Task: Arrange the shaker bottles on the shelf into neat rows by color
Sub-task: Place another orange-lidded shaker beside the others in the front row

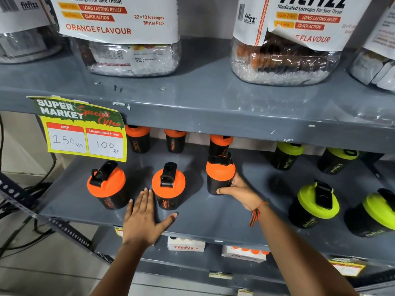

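Black shaker bottles stand on the grey shelf (213, 214). Orange-lidded ones fill the left half: a front-left bottle (106, 184), a front-middle bottle (168, 185) and a third bottle (220, 175) in front, three more behind at the back (137, 138). Green-lidded bottles stand to the right, two in front (316, 205) and two at the back (287, 155). My right hand (239, 192) is closed around the lower body of the third orange bottle, which stands on the shelf. My left hand (143, 216) lies flat, fingers apart, between the two front-left orange bottles.
A yellow-green price tag (83, 133) hangs from the upper shelf edge at left. Large lozenge jars (128, 39) sit on the upper shelf (203, 99). White boxes (186, 245) lie on the shelf below. Cables and a perforated metal bar (64, 229) are at the left.
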